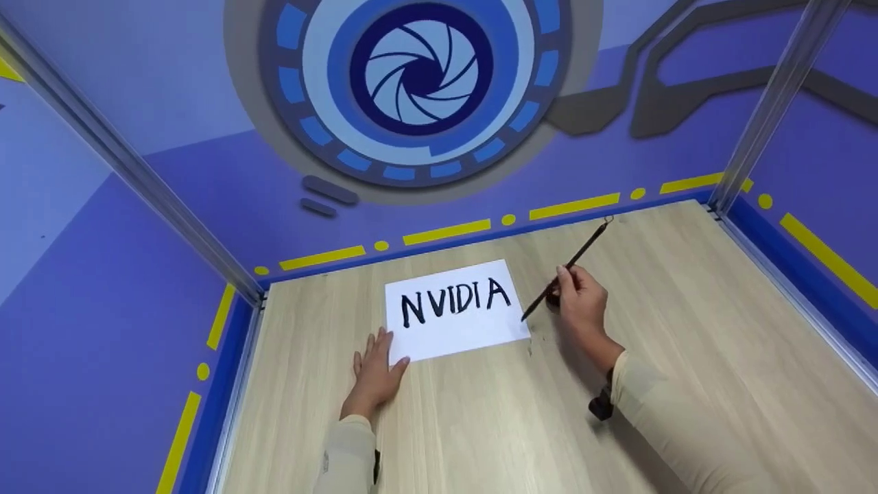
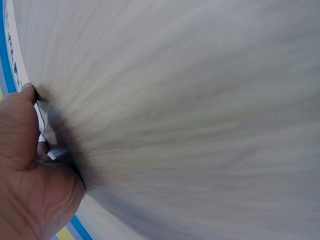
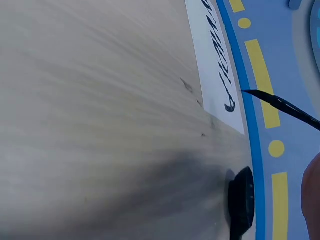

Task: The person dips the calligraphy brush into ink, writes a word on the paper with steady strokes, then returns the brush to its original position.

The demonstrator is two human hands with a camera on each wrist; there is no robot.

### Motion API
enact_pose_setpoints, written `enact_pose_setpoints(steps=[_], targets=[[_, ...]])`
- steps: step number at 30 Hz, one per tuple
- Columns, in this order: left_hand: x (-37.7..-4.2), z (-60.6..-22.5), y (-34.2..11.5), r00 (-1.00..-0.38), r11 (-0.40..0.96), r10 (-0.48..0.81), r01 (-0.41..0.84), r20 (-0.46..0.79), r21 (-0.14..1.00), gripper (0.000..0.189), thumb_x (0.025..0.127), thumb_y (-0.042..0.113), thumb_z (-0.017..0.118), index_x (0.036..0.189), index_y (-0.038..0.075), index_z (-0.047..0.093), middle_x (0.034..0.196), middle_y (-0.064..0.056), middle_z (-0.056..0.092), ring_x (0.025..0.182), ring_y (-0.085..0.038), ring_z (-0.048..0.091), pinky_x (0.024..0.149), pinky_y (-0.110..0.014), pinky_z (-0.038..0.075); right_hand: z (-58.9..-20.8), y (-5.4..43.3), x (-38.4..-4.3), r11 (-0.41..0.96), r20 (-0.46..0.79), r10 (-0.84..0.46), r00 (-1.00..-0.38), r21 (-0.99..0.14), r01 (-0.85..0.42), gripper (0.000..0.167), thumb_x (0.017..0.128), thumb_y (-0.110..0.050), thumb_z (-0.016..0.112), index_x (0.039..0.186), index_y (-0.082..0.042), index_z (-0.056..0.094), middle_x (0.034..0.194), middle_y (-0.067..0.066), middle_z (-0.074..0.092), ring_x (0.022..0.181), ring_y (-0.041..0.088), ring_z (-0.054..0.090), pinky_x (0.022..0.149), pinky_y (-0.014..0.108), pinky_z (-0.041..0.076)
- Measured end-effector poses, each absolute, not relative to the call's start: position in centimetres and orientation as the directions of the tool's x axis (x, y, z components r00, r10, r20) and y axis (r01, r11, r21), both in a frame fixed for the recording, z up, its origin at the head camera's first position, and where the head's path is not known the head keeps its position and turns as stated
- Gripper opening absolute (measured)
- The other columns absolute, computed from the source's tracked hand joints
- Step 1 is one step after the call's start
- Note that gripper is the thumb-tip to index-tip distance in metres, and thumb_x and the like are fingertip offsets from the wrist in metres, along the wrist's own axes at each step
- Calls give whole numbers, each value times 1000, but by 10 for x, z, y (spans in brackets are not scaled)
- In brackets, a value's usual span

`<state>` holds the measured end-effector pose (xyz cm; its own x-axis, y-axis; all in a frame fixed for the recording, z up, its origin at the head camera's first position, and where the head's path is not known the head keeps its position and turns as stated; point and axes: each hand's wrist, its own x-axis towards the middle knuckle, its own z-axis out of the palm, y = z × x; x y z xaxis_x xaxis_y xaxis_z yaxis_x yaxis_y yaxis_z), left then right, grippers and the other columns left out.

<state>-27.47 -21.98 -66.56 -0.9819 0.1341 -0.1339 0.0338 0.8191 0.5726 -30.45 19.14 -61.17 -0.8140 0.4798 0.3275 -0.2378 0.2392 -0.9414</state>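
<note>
A white sheet of paper (image 1: 453, 343) lies on the wooden tabletop with "NVIDIA" brushed across it in black letters (image 1: 456, 302). At its lower left corner my left hand (image 1: 374, 377) rests with spread fingers, the thumb on the bottom edge. My right hand (image 1: 583, 302) pinches a dark writing brush (image 1: 586, 243) between thumb and fingers, to the right of the sheet. The brush slants, its dark tip close to the paper's right edge; the right wrist view shows the brush tip (image 3: 250, 92) raised above the surface.
A small dark, glossy vessel (image 3: 242, 200) stands on the table, partly hidden behind my right hand in the head view. Dark smudges (image 3: 186, 85) mark the wood near the sheet. Blue patterned panels (image 1: 206, 165) and metal posts (image 1: 768, 110) border the tabletop (image 1: 473, 425).
</note>
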Motion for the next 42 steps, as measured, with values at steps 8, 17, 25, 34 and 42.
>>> enact_pose_setpoints(steps=[8,17,25,34,42], targets=[[-274,-665,-220,-981,815,130,23,-143,579,72,110,36,56,170,9,25,182,-15,13,170,-42,4,135,-67,-7,-602,235,-317,246,182,522,-834,-968,-57,34,109,-32,64,100,-1,76,78,-6,69,72,4,61,66,15,50],[-271,-664,-222,-982,817,129,29,-135,576,72,110,36,57,170,10,27,182,-15,14,170,-42,5,135,-66,-6,-608,294,-344,125,-228,362,-904,-949,290,42,110,-39,58,110,-2,78,75,-22,66,90,6,61,90,24,45],[-271,-661,-222,-981,820,135,31,-140,572,71,111,37,55,170,11,27,182,-14,13,170,-42,5,135,-67,-6,-620,309,-357,159,-395,191,-899,-891,425,35,112,-34,52,101,-9,74,79,-17,66,89,8,60,81,22,48],[-274,-661,-220,-980,816,133,24,-146,577,71,111,38,55,170,12,27,182,-13,13,170,-41,4,135,-67,-7,-616,312,-366,155,-470,125,-874,-861,485,32,114,-28,48,110,-1,66,76,-12,67,78,7,61,76,24,53],[-273,-663,-222,-980,815,129,19,-149,579,71,111,37,56,170,10,27,182,-13,13,170,-41,4,135,-67,-7,-616,316,-366,311,-500,46,-865,-816,488,40,115,-31,44,101,-5,71,75,-10,65,75,10,58,71,25,48]])
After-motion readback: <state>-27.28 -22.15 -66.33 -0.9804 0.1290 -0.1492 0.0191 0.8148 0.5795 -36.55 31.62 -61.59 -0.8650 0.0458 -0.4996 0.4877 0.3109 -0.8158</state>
